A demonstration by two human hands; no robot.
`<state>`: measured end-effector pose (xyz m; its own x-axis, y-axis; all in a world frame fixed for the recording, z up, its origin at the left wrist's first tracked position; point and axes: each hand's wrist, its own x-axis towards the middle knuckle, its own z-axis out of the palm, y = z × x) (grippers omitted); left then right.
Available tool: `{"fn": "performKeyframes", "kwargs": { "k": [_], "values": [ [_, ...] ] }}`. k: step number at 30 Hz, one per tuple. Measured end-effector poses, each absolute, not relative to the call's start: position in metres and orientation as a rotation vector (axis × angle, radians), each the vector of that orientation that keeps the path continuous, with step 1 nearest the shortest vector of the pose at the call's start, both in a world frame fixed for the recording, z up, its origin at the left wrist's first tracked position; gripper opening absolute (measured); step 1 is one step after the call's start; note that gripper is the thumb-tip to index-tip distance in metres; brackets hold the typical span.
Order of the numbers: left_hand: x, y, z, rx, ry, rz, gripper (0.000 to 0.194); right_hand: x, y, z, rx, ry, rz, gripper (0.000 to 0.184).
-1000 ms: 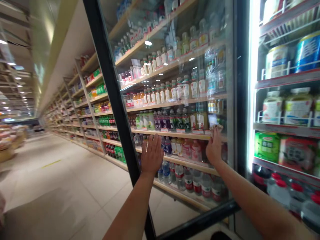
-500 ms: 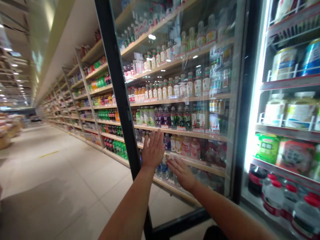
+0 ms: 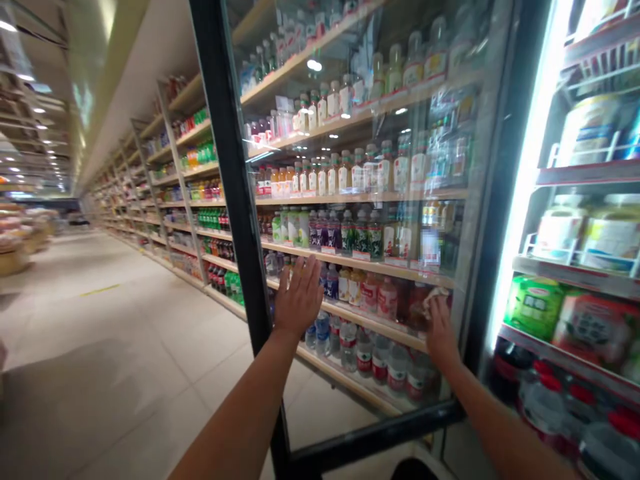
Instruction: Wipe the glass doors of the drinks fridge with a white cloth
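A glass cooler door (image 3: 380, 240) with a black frame (image 3: 227, 193) stands swung open in front of me. Flat on the left part of the pane lies my left hand (image 3: 299, 293), its fingers stretched out and holding nothing. My right hand (image 3: 442, 330) presses a crumpled light-coloured cloth (image 3: 436, 299) to the glass near the door's right edge. Part of the cloth is hidden by the fingers. Through the pane show wooden shelves with rows of drink bottles (image 3: 357, 170), behind the glass rather than touched by either hand.
At right is the lit cooler, with jars (image 3: 560, 227), a green pack (image 3: 533, 303) and red-capped bottles (image 3: 547, 400) on its racks. Long store shelves (image 3: 193, 193) run away to the left beside a tiled floor (image 3: 125, 360). The door's bottom bar (image 3: 375, 437) crosses low in front.
My right hand swept the cloth left and down across the pane toward the left hand, then back to the right side, lower than before. My left hand stays flat on the glass.
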<state>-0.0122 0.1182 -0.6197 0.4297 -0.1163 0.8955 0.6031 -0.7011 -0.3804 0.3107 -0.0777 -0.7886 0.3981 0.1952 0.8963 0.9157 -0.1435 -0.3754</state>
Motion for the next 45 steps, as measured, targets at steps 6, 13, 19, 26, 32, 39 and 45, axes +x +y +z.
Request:
{"fn": "performKeyframes", "kwargs": {
  "k": [6, 13, 19, 26, 32, 39, 45],
  "values": [
    [-0.013, 0.112, -0.619, -2.045, -0.466, -1.287, 0.059, 0.319, -0.048, -0.707, -1.489, -0.504, -0.805, 0.067],
    [-0.012, 0.106, -0.62, -2.134, -0.509, -1.224, 0.059, 0.245, 0.002, -0.618, -1.352, -0.684, -0.857, 0.063],
    [-0.014, 0.106, -0.619, -2.197, -0.435, -1.309, 0.056, 0.139, 0.03, -0.584, -1.232, -1.145, -0.807, 0.059],
    [-0.013, 0.093, -0.616, -2.194, -0.225, -1.478, 0.054, 0.074, 0.029, -0.585, -1.156, -1.406, -0.5, 0.059],
    [-0.022, 0.093, -0.595, -2.124, -0.301, -1.322, 0.053, 0.124, 0.015, -0.564, -1.155, -1.353, -0.753, 0.062],
    [-0.01, 0.087, -0.556, -2.138, -0.419, -1.398, 0.044, 0.194, 0.022, -0.556, -1.596, -1.166, -1.202, 0.065],
    [0.006, 0.082, -0.551, -2.288, -0.203, -1.051, 0.051, 0.193, 0.025, -0.561, -1.587, -1.146, -1.306, 0.064]
  ]
}}
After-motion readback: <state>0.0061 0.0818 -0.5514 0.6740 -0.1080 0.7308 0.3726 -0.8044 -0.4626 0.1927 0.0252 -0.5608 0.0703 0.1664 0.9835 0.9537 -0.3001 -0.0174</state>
